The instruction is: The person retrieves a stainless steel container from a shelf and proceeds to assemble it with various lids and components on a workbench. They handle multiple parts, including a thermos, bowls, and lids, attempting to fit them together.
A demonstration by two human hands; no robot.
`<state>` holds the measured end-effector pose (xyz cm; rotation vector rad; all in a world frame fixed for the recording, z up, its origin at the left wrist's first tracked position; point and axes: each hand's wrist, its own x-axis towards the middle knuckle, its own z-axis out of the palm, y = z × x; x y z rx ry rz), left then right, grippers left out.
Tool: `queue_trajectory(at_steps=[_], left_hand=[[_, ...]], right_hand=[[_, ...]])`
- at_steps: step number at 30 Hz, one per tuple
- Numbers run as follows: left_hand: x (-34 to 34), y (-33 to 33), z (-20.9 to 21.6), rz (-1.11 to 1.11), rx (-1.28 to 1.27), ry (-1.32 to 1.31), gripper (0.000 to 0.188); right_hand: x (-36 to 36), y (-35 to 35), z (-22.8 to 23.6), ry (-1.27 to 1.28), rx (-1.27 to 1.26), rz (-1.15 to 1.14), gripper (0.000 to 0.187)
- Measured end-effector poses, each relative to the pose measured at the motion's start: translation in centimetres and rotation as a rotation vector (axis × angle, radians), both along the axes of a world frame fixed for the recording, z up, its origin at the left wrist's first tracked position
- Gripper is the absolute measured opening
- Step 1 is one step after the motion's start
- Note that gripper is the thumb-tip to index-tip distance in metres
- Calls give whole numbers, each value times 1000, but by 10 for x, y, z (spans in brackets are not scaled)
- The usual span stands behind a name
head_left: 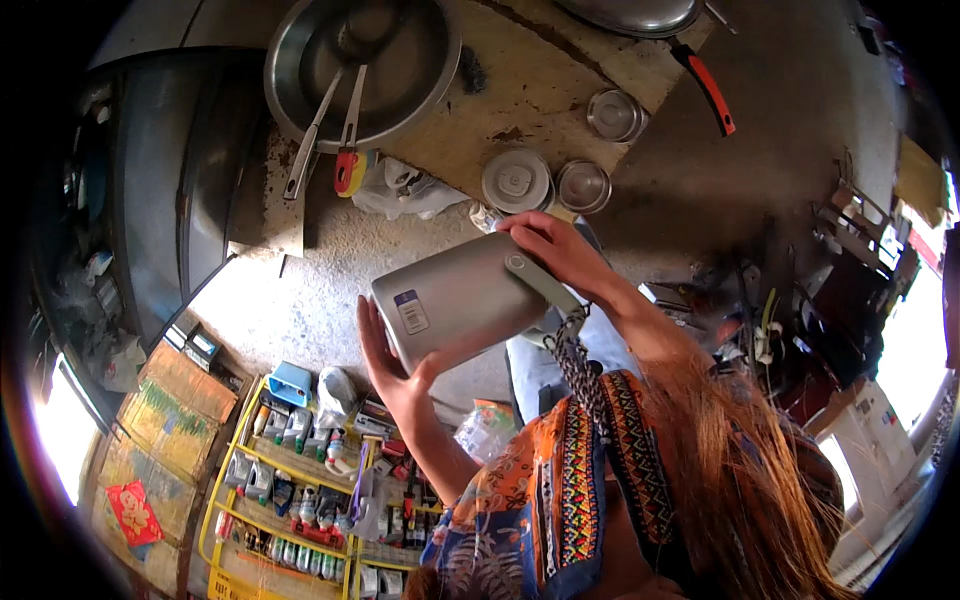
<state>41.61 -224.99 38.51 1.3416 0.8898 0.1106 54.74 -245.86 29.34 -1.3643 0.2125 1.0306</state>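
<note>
Both my hands hold a grey metal food container (462, 300), tipped on its side in front of my chest. It is cylindrical, with a barcode sticker (410, 312) near its left end and a pale grey carry handle (545, 283) at its right end. My left hand (402, 385) supports the left end from below, fingers along the base. My right hand (560, 250) grips the right end from above. A dark patterned cord (572, 365) hangs by the handle. Beyond the container, a round white lid (517, 181) and two small round metal containers (584, 187) (615, 116) rest on the wooden table (520, 90).
On the table's far left sits a large metal basin (280, 80) with two long-handled utensils (318, 130) across its rim. A lidded pan's red-and-black handle (708, 92) juts past the table's right side. A plastic bag (410, 190) hangs at the edge. Yellow-framed shelves (235, 500) hold many small goods.
</note>
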Motion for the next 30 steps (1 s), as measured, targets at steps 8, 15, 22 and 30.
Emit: queue_trajectory(at_steps=[8, 15, 22, 30], left_hand=[[-62, -3, -85, 257, -795, -219, 72], [-47, -106, -125, 367, -1021, -242, 60], [32, -211, -149, 265, -1153, -394, 54], [71, -315, -182, 270, -1206, 0, 59]], right_hand=[[37, -85, 108, -383, -371, 37, 19], [79, -139, 146, -623, -494, 396, 24], [108, -180, 118, -555, -468, 838, 43], [109, -297, 60, -296, -502, 595, 27]])
